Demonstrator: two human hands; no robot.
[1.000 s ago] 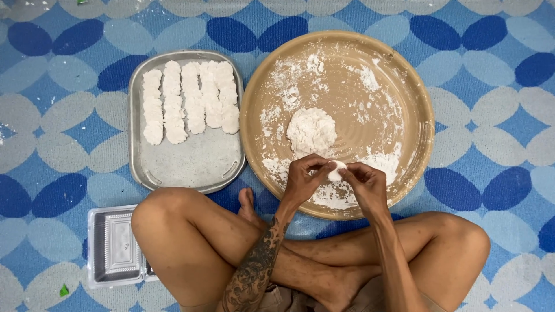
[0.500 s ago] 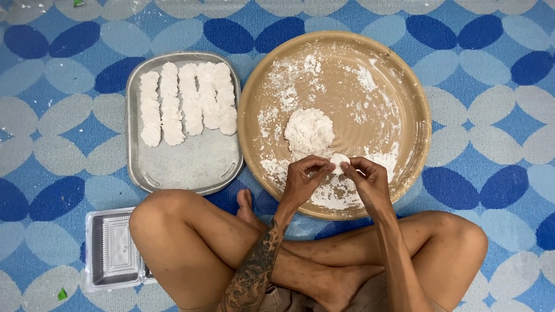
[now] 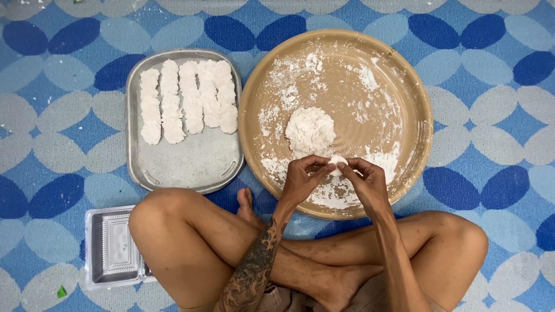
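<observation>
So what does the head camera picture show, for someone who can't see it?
Both hands, left hand and right hand, pinch a small white dough piece over a floured round tan tray holding a dough lump. Beside it, a metal tray holds rows of shaped dough pieces.

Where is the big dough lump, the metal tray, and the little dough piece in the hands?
big dough lump (image 3: 310, 131), head view, middle of its top.
metal tray (image 3: 191, 164), head view, bare floured bottom.
little dough piece (image 3: 336, 164), head view, part showing between fingertips.
</observation>
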